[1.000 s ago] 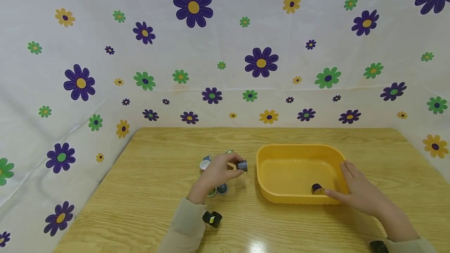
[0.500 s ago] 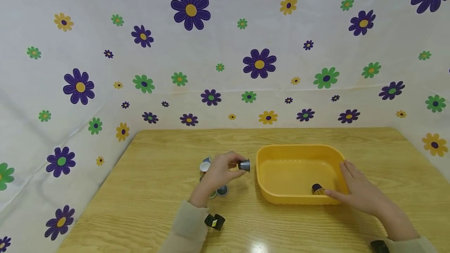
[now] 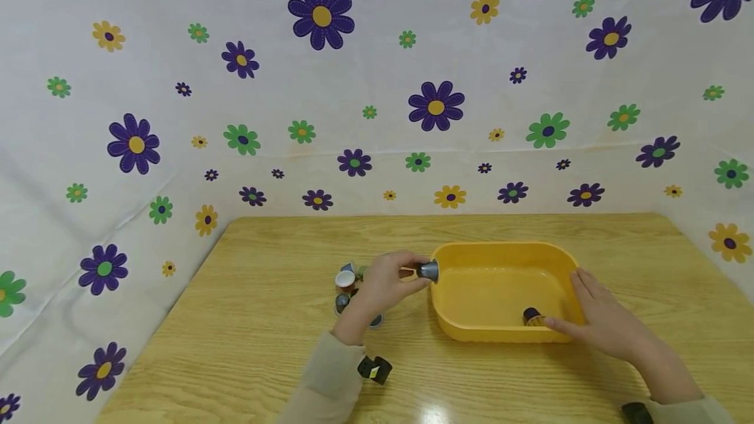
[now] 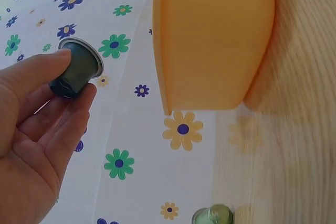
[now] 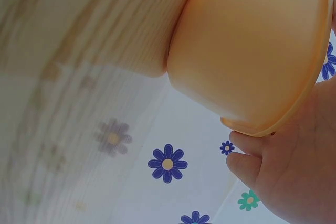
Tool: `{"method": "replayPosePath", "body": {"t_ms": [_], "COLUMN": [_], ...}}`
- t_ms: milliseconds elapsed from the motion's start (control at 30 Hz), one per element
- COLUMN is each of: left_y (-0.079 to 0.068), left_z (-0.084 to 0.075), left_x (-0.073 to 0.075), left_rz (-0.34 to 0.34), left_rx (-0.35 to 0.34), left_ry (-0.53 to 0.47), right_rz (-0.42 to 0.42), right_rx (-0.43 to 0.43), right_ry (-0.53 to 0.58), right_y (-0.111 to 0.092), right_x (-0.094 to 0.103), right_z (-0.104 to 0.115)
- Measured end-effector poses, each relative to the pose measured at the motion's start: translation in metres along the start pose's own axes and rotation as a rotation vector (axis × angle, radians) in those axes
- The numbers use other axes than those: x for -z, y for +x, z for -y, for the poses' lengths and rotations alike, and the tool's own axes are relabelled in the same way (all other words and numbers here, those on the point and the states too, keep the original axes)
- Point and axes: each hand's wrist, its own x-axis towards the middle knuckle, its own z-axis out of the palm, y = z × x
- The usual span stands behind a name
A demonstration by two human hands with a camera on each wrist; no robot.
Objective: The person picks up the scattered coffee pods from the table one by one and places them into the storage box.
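My left hand point(image 3: 385, 286) pinches a dark grey coffee capsule point(image 3: 428, 271) between thumb and fingers, at the left rim of the yellow tub point(image 3: 501, 331). In the left wrist view the capsule point(image 4: 80, 69) shows its silvery rim, turned toward the tub point(image 4: 215, 40), with a gap between them in that view. My right hand point(image 3: 609, 319) rests on the tub's right front corner, fingers extended along the right rim and thumb over the front rim. A dark-topped capsule with a golden band point(image 3: 533, 317) lies inside the tub near that thumb.
Several loose capsules, among them a white-faced one point(image 3: 345, 280) and a dark one point(image 3: 342, 302), lie on the wooden table point(image 3: 247, 319) left of the tub, partly hidden by my left hand. A flowered cloth point(image 3: 377, 70) hangs behind the table.
My left hand has carried the grey capsule rightward, from beside the loose capsules to the tub's left rim. My right hand has stayed at the tub's corner.
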Motion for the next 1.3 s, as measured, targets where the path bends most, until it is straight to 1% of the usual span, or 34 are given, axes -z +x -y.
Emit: {"method": "replayPosePath", "body": {"t_ms": [67,200,300,367,700,833,1067,1300], "left_y": [0.003,0.008,0.013,0.016,0.027,0.03,0.034,0.036], "left_z": [-0.003,-0.009,-0.009,-0.01,-0.019,-0.021,-0.021,-0.027], "left_x": [-0.003,-0.011,-0.018,-0.022,-0.043,-0.051,-0.064,-0.076], "left_rz": [0.008,0.038,0.054,0.06,0.073,0.082,0.093,0.113], "left_rx": [0.003,0.008,-0.008,-0.021,-0.036,-0.034,-0.054,-0.062], "left_ry": [-0.009,-0.065,-0.075,-0.059,-0.022,-0.005,0.009,0.025], "right_rz": [0.004,0.011,0.009,0.007,-0.004,-0.008,-0.016,-0.017], "right_rx": [-0.004,-0.008,-0.01,-0.012,-0.004,-0.003,0.007,0.002], "right_ry": [0.004,0.008,0.007,0.005,0.004,0.002,0.004,0.003], "right_y": [-0.001,-0.001,-0.001,-0.001,0.0,0.0,0.0,0.0], "right_x": [0.0,0.0,0.0,0.0,0.0,0.0,0.0,0.0], "right_z": [0.0,0.0,-0.001,-0.001,-0.002,-0.003,-0.004,-0.004]}}
